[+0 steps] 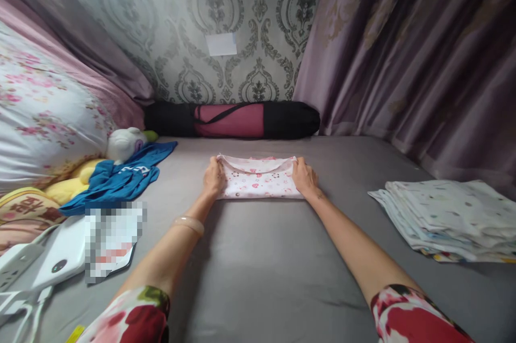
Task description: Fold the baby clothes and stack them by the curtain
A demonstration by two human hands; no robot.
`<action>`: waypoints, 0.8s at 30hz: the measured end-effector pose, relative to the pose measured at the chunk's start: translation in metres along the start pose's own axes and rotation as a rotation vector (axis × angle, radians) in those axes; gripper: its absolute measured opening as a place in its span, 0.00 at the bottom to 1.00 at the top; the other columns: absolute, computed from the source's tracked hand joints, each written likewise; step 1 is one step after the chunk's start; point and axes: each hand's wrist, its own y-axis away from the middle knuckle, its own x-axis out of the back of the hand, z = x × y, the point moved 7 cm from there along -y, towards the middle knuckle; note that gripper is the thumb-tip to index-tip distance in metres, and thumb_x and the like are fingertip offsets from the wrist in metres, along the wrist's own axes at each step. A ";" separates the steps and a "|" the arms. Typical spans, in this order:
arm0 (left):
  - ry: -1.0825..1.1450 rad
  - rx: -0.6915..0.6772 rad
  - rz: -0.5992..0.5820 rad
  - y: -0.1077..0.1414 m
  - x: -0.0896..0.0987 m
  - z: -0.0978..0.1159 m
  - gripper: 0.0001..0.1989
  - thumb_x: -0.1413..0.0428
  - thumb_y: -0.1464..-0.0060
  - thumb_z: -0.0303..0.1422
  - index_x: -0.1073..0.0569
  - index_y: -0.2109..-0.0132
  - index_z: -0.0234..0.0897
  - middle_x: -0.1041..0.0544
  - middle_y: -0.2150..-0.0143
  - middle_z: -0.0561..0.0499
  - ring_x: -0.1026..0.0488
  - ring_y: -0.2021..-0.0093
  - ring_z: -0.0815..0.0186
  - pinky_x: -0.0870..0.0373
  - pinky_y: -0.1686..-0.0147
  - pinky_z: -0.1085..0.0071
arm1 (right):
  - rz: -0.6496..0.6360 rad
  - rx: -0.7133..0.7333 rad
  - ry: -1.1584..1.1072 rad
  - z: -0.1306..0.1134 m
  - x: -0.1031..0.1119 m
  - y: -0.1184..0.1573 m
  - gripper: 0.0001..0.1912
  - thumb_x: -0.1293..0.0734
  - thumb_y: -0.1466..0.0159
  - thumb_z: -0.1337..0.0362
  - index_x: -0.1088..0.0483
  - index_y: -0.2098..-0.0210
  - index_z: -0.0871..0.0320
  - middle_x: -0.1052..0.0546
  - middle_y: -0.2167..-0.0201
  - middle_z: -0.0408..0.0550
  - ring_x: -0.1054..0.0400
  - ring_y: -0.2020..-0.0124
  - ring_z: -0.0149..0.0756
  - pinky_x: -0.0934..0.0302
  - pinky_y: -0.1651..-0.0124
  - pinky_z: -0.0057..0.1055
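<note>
A white cloth garment with a red and brown print [258,181] is folded into a wide strip over the grey sheet [258,268]. Its curved neckline edge faces up along the top. My left hand [214,177] is closed on the garment's left end, and my right hand [305,176] grips the right end. The cloth is stretched between the two hands. Some of the fingertips are hidden behind or under the fabric.
Folded pale cloths [451,219] are stacked at the right. A black and maroon roll bag [229,120] lies along the wall. At left are a blue cloth [116,184], plush toys, a floral pillow [48,112], a white power bank [64,251] and cables.
</note>
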 end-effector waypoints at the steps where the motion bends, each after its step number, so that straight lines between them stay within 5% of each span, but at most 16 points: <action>1: -0.007 0.004 -0.004 -0.002 -0.002 -0.001 0.15 0.63 0.33 0.38 0.36 0.50 0.39 0.22 0.59 0.39 0.23 0.58 0.54 0.35 0.64 0.66 | -0.004 -0.001 0.002 0.000 -0.001 -0.002 0.17 0.50 0.27 0.58 0.37 0.48 0.58 0.21 0.59 0.56 0.25 0.58 0.45 0.40 0.59 0.33; 6: -0.003 0.012 -0.021 -0.011 -0.009 -0.003 0.17 0.62 0.34 0.39 0.34 0.50 0.37 0.22 0.58 0.38 0.23 0.58 0.53 0.35 0.63 0.66 | -0.059 -0.037 -0.023 0.003 -0.009 -0.011 0.18 0.49 0.28 0.59 0.35 0.48 0.59 0.22 0.56 0.58 0.26 0.55 0.45 0.39 0.57 0.34; 14: -0.005 0.164 -0.099 -0.028 -0.016 -0.015 0.21 0.58 0.38 0.42 0.25 0.65 0.36 0.21 0.59 0.34 0.24 0.55 0.49 0.33 0.62 0.64 | -0.132 -0.160 -0.066 0.013 -0.018 -0.023 0.21 0.47 0.30 0.58 0.28 0.50 0.59 0.22 0.56 0.59 0.27 0.52 0.45 0.38 0.53 0.35; 24: -0.044 0.206 -0.104 -0.027 -0.017 -0.012 0.19 0.55 0.41 0.39 0.23 0.62 0.33 0.22 0.57 0.30 0.24 0.54 0.46 0.32 0.61 0.60 | -0.121 -0.214 -0.111 0.019 -0.025 -0.030 0.22 0.44 0.32 0.58 0.25 0.52 0.62 0.22 0.56 0.63 0.27 0.51 0.50 0.37 0.53 0.38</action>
